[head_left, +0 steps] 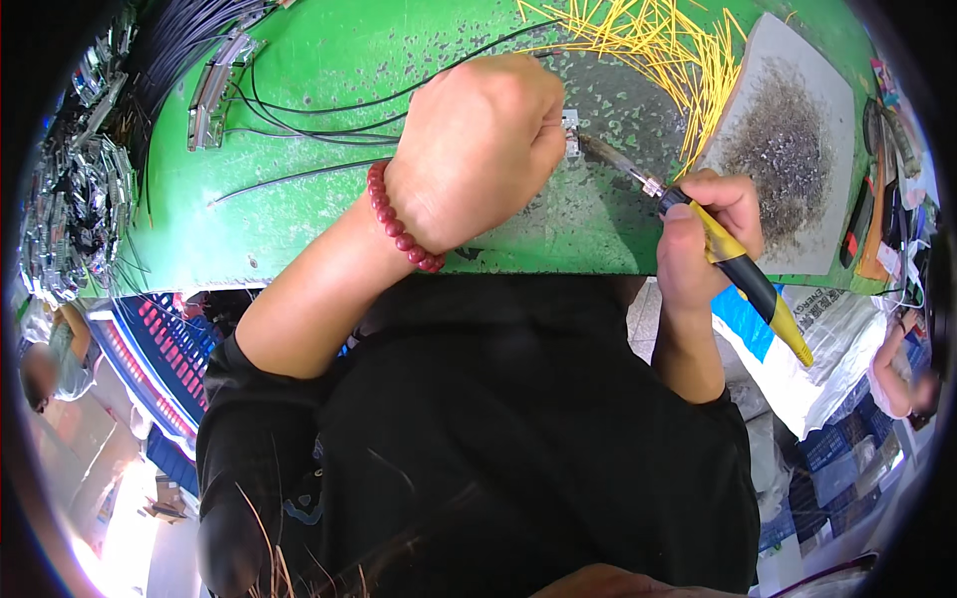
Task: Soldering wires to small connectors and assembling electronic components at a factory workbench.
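Observation:
My right hand (705, 234) grips a soldering iron (743, 261) with a yellow and black handle. Its tip points left and reaches a small silvery metal part (571, 134) beside my left fingers. My left hand (480, 149) is curled closed, back up, with a red bead bracelet (391, 221) at the wrist. What its fingers hold is hidden beneath it. Thin black wires (324, 137) run from the left under that hand. Their left ends lie near a row of silvery metal parts (211, 92).
Loose thin yellow wires (653, 50) lie at the back right of the worn green table (329, 45). A grey board (788, 140) with dark residue lies on the right, with tools (877, 199) past it. Metal parts (75, 214) and a black wire bundle (179, 45) fill the left.

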A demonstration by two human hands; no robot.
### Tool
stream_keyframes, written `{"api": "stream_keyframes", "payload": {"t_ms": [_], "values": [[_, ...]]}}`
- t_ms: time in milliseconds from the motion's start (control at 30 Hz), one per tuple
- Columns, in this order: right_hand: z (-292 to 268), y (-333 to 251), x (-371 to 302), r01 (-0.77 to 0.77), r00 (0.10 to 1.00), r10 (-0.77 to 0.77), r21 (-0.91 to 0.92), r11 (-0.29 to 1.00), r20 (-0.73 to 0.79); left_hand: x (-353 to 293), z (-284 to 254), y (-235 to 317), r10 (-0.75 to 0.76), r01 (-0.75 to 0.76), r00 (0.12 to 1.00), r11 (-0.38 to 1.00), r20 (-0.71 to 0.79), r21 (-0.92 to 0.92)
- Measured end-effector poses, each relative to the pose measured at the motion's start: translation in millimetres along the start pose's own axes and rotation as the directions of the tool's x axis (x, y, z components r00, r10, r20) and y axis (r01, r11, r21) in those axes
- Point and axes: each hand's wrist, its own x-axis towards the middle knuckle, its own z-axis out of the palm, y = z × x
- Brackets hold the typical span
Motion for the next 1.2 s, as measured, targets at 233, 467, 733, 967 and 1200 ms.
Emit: {"api": "stream_keyframes", "payload": {"t_ms": [233,467,733,967,1200], "values": [[-0.7,2.4,0.6,0.09,0.994,-0.086,0.068,0.994,-0.069,-0.9,-0.3,2.6,-0.007,0.007,1.0,1.0,-0.006,0.016],[0.1,4.6,0.1,0.093,0.993,-0.085,0.095,0.991,-0.08,1.7,-2.3,1.4,0.019,-0.021,0.999,0.998,0.035,0.057],[-0.7,5.0,-0.3,0.077,0.996,-0.075,0.038,0.996,-0.048,11.3,-8.6,-1.9,0.027,-0.039,0.991,0.995,0.13,0.089],[1.4,4.1,-0.4,0.056,0.998,-0.054,0.029,0.998,-0.041,14.5,-8.8,-2.1,0.06,-0.075,0.986,0.992,0.157,0.097],[2.3,4.3,1.0,0.066,0.998,-0.065,0.031,0.997,-0.025,16.5,-11.2,-2.1,0.043,-0.057,0.982,0.996,0.184,0.072]]}}
